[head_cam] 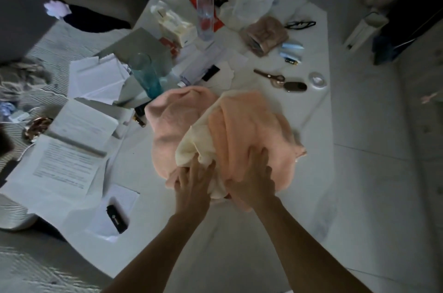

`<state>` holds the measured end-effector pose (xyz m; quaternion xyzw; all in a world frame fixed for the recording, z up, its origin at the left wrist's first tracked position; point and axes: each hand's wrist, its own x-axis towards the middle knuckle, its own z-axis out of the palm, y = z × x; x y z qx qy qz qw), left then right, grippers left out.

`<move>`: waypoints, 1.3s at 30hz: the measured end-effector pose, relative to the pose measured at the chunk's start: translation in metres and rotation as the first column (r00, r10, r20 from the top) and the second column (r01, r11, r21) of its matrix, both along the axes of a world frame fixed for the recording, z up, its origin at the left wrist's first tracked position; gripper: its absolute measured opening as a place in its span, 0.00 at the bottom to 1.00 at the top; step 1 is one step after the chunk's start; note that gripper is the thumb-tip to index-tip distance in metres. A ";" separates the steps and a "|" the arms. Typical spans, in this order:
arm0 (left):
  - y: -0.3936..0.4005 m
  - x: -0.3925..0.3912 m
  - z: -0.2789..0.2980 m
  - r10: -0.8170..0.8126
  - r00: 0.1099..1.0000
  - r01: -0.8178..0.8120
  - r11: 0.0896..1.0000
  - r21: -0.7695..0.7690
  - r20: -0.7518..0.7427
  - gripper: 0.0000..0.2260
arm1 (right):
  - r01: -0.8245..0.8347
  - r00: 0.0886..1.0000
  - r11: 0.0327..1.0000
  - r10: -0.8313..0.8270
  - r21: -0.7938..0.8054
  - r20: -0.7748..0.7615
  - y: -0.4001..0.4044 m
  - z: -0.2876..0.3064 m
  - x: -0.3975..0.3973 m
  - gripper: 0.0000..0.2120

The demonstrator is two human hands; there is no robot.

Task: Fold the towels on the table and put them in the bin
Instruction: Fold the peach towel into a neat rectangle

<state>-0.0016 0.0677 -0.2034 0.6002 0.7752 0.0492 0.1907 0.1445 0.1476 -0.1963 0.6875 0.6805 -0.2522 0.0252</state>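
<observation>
Three towels lie heaped together in the middle of the white table [239, 244]. A pink towel [172, 125] is on the left, a cream towel [191, 146] in the middle and an orange towel [251, 120] on the right, on top. My left hand [193, 181] rests on the near edge of the pile where the pink and cream towels meet, fingers curled into the cloth. On the orange towel's near part my right hand [254, 177] lies with fingers spread, pressing down. No bin is in view.
Behind the pile stand a teal glass [146, 74] and a clear bottle [205, 5]. Scissors [269, 76], a dark oval case [294, 86] and a tape roll [317, 79] lie right of them. Papers [69, 156] and a black device [117, 218] cover the left side.
</observation>
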 end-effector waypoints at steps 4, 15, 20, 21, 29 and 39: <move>0.021 -0.012 -0.009 -0.003 0.999 0.004 1.000 0.011 -0.041 0.40 | -0.047 0.999 0.979 0.045 0.199 0.017 0.026 0.004 -0.001 0.17; 0.009 0.028 0.000 0.224 0.957 -0.236 0.971 0.045 0.184 0.29 | -0.383 0.867 0.914 0.406 0.134 -0.288 -0.024 0.048 0.116 0.10; 0.008 0.089 0.022 0.353 0.682 -0.480 0.877 0.028 0.641 0.34 | -0.634 0.773 0.763 0.622 -0.124 -0.126 -0.037 0.008 0.162 0.25; 0.013 0.097 0.021 0.370 0.644 -0.485 0.874 -0.017 0.670 0.36 | -0.597 0.800 0.791 0.574 -0.135 -0.173 -0.035 0.005 0.167 0.26; -0.013 0.119 0.020 0.399 0.853 -0.403 0.913 -0.061 0.338 0.16 | -0.044 0.899 0.996 0.007 -0.073 -0.439 0.031 0.008 0.193 0.28; -0.175 0.147 0.014 0.825 0.490 -0.737 0.565 -0.371 0.282 0.19 | -0.250 0.824 0.942 0.087 -0.223 -0.560 0.020 -0.025 0.180 0.10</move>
